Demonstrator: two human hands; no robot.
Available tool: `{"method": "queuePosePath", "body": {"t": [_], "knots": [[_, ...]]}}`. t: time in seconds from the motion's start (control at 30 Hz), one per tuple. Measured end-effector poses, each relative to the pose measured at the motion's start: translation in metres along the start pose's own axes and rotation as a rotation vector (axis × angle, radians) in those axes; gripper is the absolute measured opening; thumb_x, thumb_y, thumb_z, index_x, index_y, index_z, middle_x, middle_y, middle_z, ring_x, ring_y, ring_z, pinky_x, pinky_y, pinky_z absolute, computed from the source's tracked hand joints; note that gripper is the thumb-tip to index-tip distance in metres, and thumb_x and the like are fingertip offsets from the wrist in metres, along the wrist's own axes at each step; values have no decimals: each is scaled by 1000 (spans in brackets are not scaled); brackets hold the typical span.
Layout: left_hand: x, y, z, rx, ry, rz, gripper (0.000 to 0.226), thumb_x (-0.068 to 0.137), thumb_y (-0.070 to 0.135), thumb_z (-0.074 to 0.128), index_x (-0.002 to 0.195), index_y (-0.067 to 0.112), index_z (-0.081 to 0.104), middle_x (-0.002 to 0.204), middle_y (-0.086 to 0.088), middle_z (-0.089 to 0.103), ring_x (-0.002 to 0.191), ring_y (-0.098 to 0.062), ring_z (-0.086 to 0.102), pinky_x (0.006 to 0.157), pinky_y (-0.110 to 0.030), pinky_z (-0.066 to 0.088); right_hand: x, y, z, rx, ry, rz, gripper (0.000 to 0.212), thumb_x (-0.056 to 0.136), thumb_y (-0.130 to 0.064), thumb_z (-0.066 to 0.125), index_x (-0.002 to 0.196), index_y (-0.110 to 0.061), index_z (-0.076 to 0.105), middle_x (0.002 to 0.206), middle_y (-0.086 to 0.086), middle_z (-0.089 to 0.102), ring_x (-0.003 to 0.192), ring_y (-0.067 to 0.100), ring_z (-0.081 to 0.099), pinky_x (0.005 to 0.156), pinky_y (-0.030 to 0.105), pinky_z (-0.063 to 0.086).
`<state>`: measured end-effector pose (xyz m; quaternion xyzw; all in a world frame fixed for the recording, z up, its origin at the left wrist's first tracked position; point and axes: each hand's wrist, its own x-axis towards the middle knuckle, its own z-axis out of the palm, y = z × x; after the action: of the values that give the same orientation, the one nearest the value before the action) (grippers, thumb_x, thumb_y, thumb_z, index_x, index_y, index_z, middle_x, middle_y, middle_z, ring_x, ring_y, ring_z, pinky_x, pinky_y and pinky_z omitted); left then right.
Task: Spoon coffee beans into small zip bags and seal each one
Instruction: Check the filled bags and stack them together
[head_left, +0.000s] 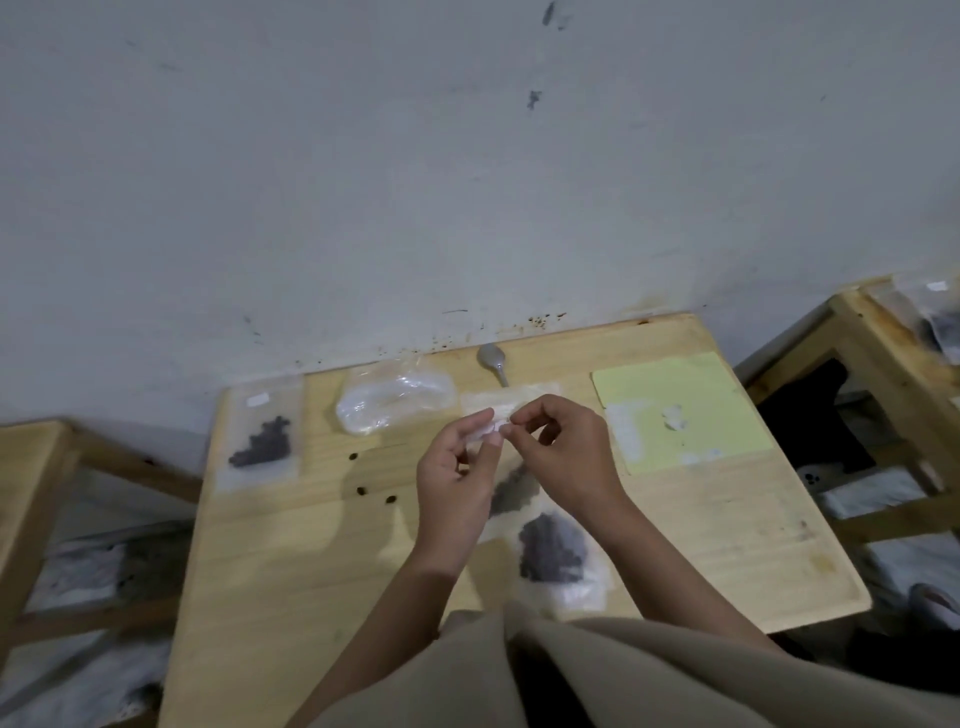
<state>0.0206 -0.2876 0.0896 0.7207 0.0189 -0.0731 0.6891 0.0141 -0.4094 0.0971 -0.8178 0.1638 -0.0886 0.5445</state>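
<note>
Both hands meet over the middle of the wooden table (291, 561), pinched on the top edge of one small zip bag (511, 491). The left hand (457, 478) has thumb and forefinger closed on the bag's mouth strip; the right hand (563, 452) has its fingertips closed on the same strip just beside them, so the two grips nearly touch. The bag hangs down between the wrists, with a dark clump of coffee beans showing low in it. My reading is that the zip is being pressed shut, though blur hides whether the strip is already mated.

The film looks thin, limp and slick, so it should crumple rather than hold shape, and the beans will pull the bottom down. The stiffer zip strip is the best place to grip, running along it from one end to the other; the bag should weigh very little.

Below the hands lies the supply bag of beans (553, 553), open or closed I cannot tell. Three loose beans (360, 490) lie on the bare wood to the left. Further left a filled bag (261, 441) lies flat. Toward the wall sit a crumpled clear plastic bag (395, 402) and a metal spoon (493, 361), untouched. A yellow sheet (696, 395) lies to the right
</note>
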Motion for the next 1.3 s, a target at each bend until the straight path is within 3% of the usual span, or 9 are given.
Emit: {"method": "queuePosePath", "body": {"t": [0.27,0.47,0.57,0.63,0.7,0.77,0.87,1.07,1.3], "knots": [[3,0,-85,-54,114,-44,22,86,4,65,91,25,69,96,3,72,95,-12,66,85,-25,50,-25,-29,65,54,37,-13,29,66,-23,85,79,-12,62,61,-3,54,54,2,50,53,12,41],[20,-2,-158,-161,147,-133,20,87,4,63,96,21,70,99,4,71,97,-9,66,84,-23,51,-41,-38,134,33,152,-95,26,74,-24,78,83,-33,55,97,-14,47,89,3,51,74,14,43],[34,-2,-196,-256,213,-185,20,88,5,61,104,14,68,102,2,69,103,-14,64,89,-27,51,-43,-37,163,101,23,-37,21,79,-23,74,90,-31,58,102,-15,55,93,2,56,75,13,45],[45,-4,-219,-261,239,-206,22,90,6,60,111,11,65,107,0,67,106,-17,61,92,-30,50,-42,-37,183,187,-147,32,26,79,-14,74,94,-30,59,93,-3,64,83,12,64,70,21,53],[55,-11,-237,-140,254,-203,27,91,10,59,117,17,60,110,4,63,103,-13,60,92,-32,49,-39,-38,205,188,-224,75,33,77,-6,74,95,-30,59,87,5,64,74,20,64,66,29,56],[65,-23,-252,71,268,-182,38,91,12,61,125,25,51,104,9,60,94,-5,58,86,-27,50,-30,-40,226,179,-212,122,37,76,-3,74,96,-29,59,84,4,61,71,19,62,64,27,55],[81,-41,-269,331,234,-185,52,88,9,63,135,15,43,113,-2,56,85,-5,53,72,-14,45,-7,-41,256,198,-165,191,38,78,-2,72,106,-23,59,85,1,62,75,18,64,64,25,54],[107,-67,-281,569,218,-156,48,88,16,64,131,2,48,112,-7,55,100,-21,54,78,-24,41,40,-33,305,-1,-138,206,38,80,-13,73,114,-11,58,87,0,61,73,10,59,59,10,46],[146,-95,-294,863,157,-175,43,85,26,64,119,2,54,108,-18,59,98,-34,55,81,-39,46,62,-18,335,-238,-158,154,39,82,-17,71,118,-6,59,102,9,59,82,16,57,75,21,47]]}}
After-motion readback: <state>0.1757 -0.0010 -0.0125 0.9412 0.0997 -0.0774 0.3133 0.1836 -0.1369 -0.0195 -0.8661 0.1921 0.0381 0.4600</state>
